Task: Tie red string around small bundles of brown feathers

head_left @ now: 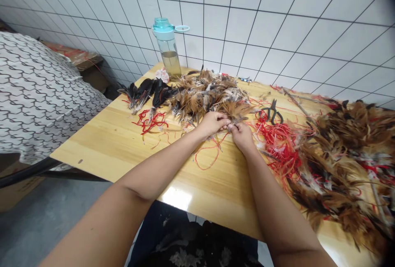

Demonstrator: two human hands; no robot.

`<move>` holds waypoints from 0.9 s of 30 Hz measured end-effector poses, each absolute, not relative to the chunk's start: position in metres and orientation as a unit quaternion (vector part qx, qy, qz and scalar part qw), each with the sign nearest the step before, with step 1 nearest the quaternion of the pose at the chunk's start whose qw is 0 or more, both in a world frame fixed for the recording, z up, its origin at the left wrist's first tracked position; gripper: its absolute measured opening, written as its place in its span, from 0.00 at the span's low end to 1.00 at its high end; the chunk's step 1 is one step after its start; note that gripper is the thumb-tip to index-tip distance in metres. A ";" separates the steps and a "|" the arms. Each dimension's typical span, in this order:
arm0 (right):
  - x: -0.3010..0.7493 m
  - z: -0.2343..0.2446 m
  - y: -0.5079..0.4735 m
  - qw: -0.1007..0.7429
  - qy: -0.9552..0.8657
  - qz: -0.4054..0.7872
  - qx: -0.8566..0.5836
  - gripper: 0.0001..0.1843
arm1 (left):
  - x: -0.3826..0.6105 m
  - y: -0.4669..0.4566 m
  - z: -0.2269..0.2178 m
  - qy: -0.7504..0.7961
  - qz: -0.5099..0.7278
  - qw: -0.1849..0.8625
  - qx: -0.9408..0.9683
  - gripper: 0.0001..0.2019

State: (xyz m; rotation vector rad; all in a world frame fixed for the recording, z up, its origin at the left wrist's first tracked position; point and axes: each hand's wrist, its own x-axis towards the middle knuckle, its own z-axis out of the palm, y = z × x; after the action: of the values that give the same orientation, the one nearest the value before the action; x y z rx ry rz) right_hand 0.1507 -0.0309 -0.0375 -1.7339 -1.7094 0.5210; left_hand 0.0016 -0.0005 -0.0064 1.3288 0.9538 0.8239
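My left hand (pixel 213 124) and my right hand (pixel 242 136) meet over the table, fingers closed in a pinch. Between them is the base of a small bundle of brown feathers (pixel 237 110), whose tips point away from me. A loop of red string (pixel 206 168) hangs below the fingers onto the tabletop. The exact grip on the quills and string is partly hidden by the fingers. Just beyond my hands lies a large heap of brown feathers (pixel 197 96). Black-handled scissors (pixel 273 112) rest to the right, blades pointing away.
A water bottle (pixel 168 49) stands at the back of the wooden table (pixel 101 143). Black feather bunches (pixel 159 94) and cut red string (pixel 150 122) lie left. Tangled red string (pixel 280 143) and another large feather pile (pixel 348 152) cover the right. A tiled wall (pixel 247 20) rises behind.
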 end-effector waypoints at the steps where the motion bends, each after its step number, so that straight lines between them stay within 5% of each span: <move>1: 0.150 -0.037 -0.031 0.305 -0.660 0.182 -0.662 0.14 | 0.002 0.000 -0.008 0.418 0.350 0.598 0.587 0.08; 14: 0.141 -0.032 -0.039 0.172 -0.664 0.052 -0.726 0.14 | 0.009 -0.009 -0.010 0.455 0.332 0.293 0.772 0.07; 20: 0.139 -0.030 -0.042 0.214 -0.684 0.073 -0.694 0.17 | 0.007 -0.003 -0.017 0.431 0.378 0.331 0.750 0.06; 27: 0.144 -0.036 -0.036 0.392 -0.649 0.235 -0.609 0.13 | 0.000 0.002 -0.012 0.437 0.389 0.518 0.624 0.08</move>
State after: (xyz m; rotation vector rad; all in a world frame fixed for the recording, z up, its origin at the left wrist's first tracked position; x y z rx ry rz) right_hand 0.1442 -0.0355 -0.0362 -1.5460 -1.6472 0.5978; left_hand 0.0002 0.0016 -0.0124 1.4981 1.0476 0.9340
